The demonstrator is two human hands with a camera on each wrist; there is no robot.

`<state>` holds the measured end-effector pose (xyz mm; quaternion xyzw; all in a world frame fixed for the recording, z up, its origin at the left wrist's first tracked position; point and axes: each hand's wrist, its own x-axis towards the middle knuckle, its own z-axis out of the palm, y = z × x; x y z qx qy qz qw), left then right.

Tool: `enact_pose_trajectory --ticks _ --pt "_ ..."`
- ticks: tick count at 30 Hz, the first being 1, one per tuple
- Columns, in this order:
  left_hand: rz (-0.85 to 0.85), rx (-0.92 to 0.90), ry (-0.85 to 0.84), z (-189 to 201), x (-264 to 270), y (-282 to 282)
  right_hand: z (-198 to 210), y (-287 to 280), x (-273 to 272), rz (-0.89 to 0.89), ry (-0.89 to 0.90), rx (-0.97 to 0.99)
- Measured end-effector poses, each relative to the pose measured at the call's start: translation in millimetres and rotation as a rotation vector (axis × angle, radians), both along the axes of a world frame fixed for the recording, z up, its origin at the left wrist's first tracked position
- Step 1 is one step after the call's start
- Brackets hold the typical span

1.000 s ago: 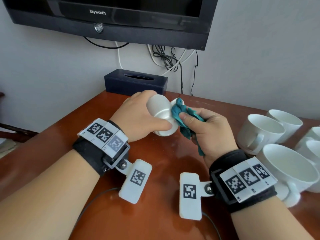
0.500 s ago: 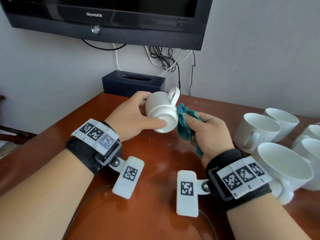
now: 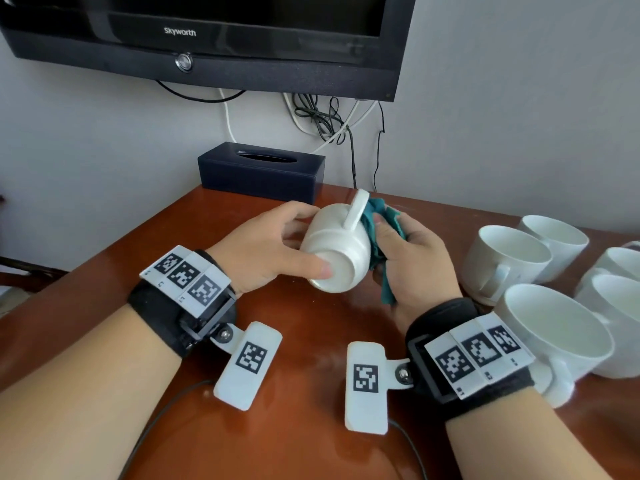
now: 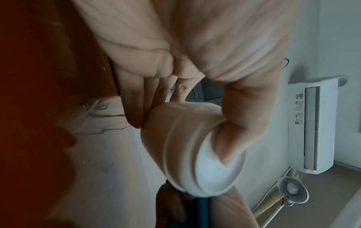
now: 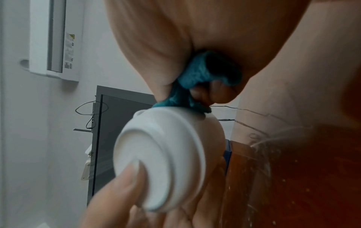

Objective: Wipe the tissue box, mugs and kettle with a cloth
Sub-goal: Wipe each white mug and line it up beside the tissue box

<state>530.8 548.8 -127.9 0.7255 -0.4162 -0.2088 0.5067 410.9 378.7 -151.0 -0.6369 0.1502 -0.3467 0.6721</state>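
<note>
My left hand (image 3: pixel 277 244) grips a white mug (image 3: pixel 337 247) tipped on its side above the table, its base toward me and its handle up; the thumb lies on the base (image 4: pixel 222 148). My right hand (image 3: pixel 408 251) holds a bunched teal cloth (image 3: pixel 377 223) and presses it against the mug's right side, by the handle. In the right wrist view the cloth (image 5: pixel 197 74) sits between thumb and curled fingers, touching the mug (image 5: pixel 166 154). A dark blue tissue box (image 3: pixel 261 171) stands at the back by the wall. No kettle is in view.
Several more white mugs (image 3: pixel 505 258) stand upright at the right of the red-brown wooden table (image 3: pixel 304 393), the nearest one (image 3: pixel 554 334) close to my right wrist. A television (image 3: pixel 207 36) hangs on the wall above, with cables (image 3: pixel 322 119) dangling behind the tissue box.
The mug has been turned in my left hand so its handle now points up. The cloth has slid from the base to the side by the handle.
</note>
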Motion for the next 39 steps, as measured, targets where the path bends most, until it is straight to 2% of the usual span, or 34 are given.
enact_pose_trajectory --ticks 4,8,12,17,20,25,34,39 --pt "0.14 -0.019 0.023 -5 4 -4 4 7 -3 0.157 -0.045 0.046" --pt "0.211 -0.061 0.131 -7 3 -8 6 13 -3 0.225 -0.096 0.016" --pt "0.138 -0.043 0.17 -6 4 -7 6 12 -3 0.231 -0.107 0.002" --pt "-0.041 -0.089 0.274 -7 1 -4 -2 2 -1 0.015 -0.079 0.019" --pt "-0.082 -0.133 0.341 -8 1 -4 -2 0 -1 -0.041 -0.055 0.06" --pt "-0.061 -0.239 0.453 -9 2 -7 1 5 0 -0.027 -0.066 0.093" --pt "0.078 -0.181 0.439 -6 0 -11 10 19 -2 0.209 -0.197 0.031" --pt "-0.016 -0.216 0.482 -8 -1 -10 7 19 -4 0.106 -0.141 0.108"
